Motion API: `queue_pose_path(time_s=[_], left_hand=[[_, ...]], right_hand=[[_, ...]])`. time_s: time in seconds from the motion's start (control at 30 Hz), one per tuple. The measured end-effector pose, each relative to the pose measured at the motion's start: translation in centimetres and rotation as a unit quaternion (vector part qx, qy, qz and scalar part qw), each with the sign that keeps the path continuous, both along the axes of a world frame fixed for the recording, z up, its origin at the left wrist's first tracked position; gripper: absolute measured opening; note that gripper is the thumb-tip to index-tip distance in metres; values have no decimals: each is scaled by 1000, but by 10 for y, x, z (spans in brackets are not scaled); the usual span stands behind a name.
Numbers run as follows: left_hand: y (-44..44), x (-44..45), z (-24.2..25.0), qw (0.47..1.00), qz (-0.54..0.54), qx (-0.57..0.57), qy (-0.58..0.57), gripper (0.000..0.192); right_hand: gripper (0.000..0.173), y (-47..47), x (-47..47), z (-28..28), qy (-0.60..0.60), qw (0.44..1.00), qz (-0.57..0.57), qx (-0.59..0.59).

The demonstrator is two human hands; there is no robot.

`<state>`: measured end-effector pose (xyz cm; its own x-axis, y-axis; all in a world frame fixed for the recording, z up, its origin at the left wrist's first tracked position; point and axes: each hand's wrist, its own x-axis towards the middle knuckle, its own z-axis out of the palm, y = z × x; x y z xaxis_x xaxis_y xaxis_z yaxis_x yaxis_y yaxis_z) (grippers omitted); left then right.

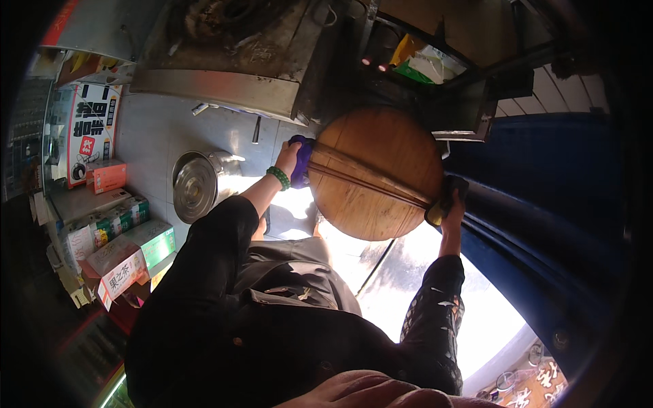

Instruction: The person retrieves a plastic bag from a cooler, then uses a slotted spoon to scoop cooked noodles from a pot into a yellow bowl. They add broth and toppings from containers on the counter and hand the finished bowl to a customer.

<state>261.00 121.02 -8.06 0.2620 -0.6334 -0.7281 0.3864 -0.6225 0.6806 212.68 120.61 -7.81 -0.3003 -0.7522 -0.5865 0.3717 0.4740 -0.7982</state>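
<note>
A round wooden lid or board (pixel 380 135) is in front of me, with a wooden bar (pixel 375 171) and thin brown rods (pixel 365 186) running across its face. At its left edge, my left hand (pixel 290 157) grips a purple cloth (pixel 302 159) around the rod ends. A string of green beads (pixel 278 178) circles that wrist. On the opposite side, my right hand (pixel 453 210) is closed on a dark cloth (pixel 455 188) with a yellowish part, at the other ends of the bar and rods. The cloths hide both grips.
A grimy metal stove (pixel 219 81) stands beyond. On the floor at left is a lidded metal pot (pixel 196 188), with stacked cartons (pixel 122 275) nearer me. A dark blue panel (pixel 551 204) rises at right, beside a dark metal frame (pixel 423 35) holding plastic bags (pixel 426 64).
</note>
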Motion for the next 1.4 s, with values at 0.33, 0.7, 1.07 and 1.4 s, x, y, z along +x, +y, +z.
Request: queue_pose_path(time_s=[0.33, 0.7, 1.07, 1.4], left_hand=[[-14, -2, -19, 999, -16, 1, -36, 24], [-17, -25, -28, 997, -57, 13, -43, 33], [7, -3, -46, 926, -172, -101, -322, 32], [170, 87, 36, 930, 90, -50, 352, 33]], right_hand=[[35, -7, -11, -28, 51, 998, 6, 19], [41, -5, -33, -34, 54, 998, 44, 9], [47, -5, -41, -6, 533, 826, 101, 153], [43, 125, 61, 70, 369, 904, -211, 51]])
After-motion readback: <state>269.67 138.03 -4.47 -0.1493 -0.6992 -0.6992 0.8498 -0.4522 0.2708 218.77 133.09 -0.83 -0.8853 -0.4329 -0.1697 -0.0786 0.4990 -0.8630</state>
